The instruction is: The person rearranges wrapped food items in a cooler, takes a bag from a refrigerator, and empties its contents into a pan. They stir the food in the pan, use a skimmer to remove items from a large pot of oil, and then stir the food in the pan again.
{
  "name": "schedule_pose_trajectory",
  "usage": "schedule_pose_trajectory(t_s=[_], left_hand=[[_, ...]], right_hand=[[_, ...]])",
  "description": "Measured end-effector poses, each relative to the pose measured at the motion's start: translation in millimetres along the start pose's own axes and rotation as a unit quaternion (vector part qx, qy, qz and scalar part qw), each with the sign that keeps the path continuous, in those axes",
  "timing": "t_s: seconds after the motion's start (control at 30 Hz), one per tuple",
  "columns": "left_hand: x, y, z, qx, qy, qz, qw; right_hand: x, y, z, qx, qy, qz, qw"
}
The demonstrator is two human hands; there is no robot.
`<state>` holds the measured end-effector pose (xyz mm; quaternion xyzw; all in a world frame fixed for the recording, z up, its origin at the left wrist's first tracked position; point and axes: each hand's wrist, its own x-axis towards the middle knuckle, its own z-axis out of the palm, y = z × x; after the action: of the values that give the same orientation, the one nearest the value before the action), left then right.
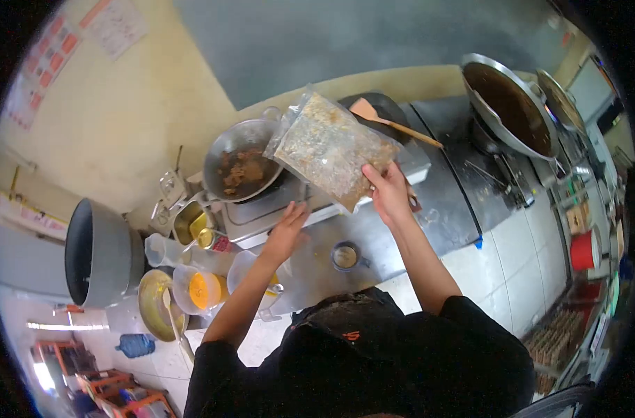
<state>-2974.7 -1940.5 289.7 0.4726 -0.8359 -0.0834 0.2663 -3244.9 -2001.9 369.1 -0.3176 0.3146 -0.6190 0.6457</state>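
A right-hand grip (391, 195) pinches a clear bag (324, 145) of perhaps crumbly contents, likely limp and slick, best held by opposite edges, the left hand (285, 228) spread.

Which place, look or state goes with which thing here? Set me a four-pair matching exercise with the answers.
1. plastic bag
2. mug
3. spatula
4. left hand

A. on the grey counter
B. open, holding nothing
C. held in the right hand
D. pinkish head, wooden handle

Pairs: 1-C, 2-A, 3-D, 4-B
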Motion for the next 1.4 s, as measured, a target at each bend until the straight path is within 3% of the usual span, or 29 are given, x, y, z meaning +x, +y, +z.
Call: schedule_pose_trajectory(t_s=[0.1,0.2,0.27,0.4,0.5,0.57,0.6,0.67,0.8,0.97,1.07,1.17,1.27,1.4], left_hand=[[9.6,12.8,-42.2,-0.089,-0.042,-0.023,0.995],[23.5,-15.3,-97.2,0.018,0.053,-0.039,0.998],[46.9,-38.2,-144.0,-0.055,0.193,-0.149,0.968],[89.3,-99.5,-208.3,0.114,0.328,-0.063,0.936],[106.4,-127.9,-228.0,0.087,0.247,-0.055,0.963],[115.0,-148.2,-238.4,-0.008,0.146,-0.125,0.981],[116.1,-156.3,-239.4,-0.058,0.094,-0.159,0.981],[115.0,-168.7,-234.2,-0.077,0.147,-0.184,0.969],[113.9,-177.0,-228.2,-0.166,0.260,-0.134,0.942],[118.7,-185.7,-233.6,-0.178,0.299,-0.148,0.926],[131.8,-182.7,-237.8,-0.139,0.326,-0.157,0.922],[138.8,-188.6,-232.3,-0.136,0.362,-0.145,0.911],[142.1,-195.7,-235.4,-0.121,0.361,-0.162,0.910],[131.7,-203.6,-233.3,-0.133,0.348,-0.181,0.910]], right_hand=[[45.4,10.7,37.6,-0.131,-0.042,-0.036,0.990],[100.6,25.1,74.7,-0.269,-0.101,-0.122,0.950],[120.6,14.2,110.3,-0.374,-0.135,-0.182,0.899],[153.7,2.2,182.1,-0.522,-0.219,-0.218,0.795],[177.8,5.4,223.9,-0.594,-0.303,-0.260,0.698],[190.2,6.8,246.5,-0.605,-0.368,-0.245,0.662],[200.0,11.0,252.5,-0.586,-0.389,-0.271,0.656],[216.0,21.4,261.9,-0.544,-0.430,-0.324,0.643],[219.6,14.3,282.7,-0.572,-0.400,-0.250,0.671],[211.2,13.9,292.7,-0.564,-0.383,-0.238,0.692],[217.8,20.5,295.5,-0.480,-0.316,-0.279,0.769],[217.3,23.4,299.1,-0.509,-0.329,-0.303,0.735],[212.3,27.6,304.1,-0.540,-0.340,-0.224,0.737],[207.7,29.0,302.6,-0.537,-0.307,-0.331,0.712]])
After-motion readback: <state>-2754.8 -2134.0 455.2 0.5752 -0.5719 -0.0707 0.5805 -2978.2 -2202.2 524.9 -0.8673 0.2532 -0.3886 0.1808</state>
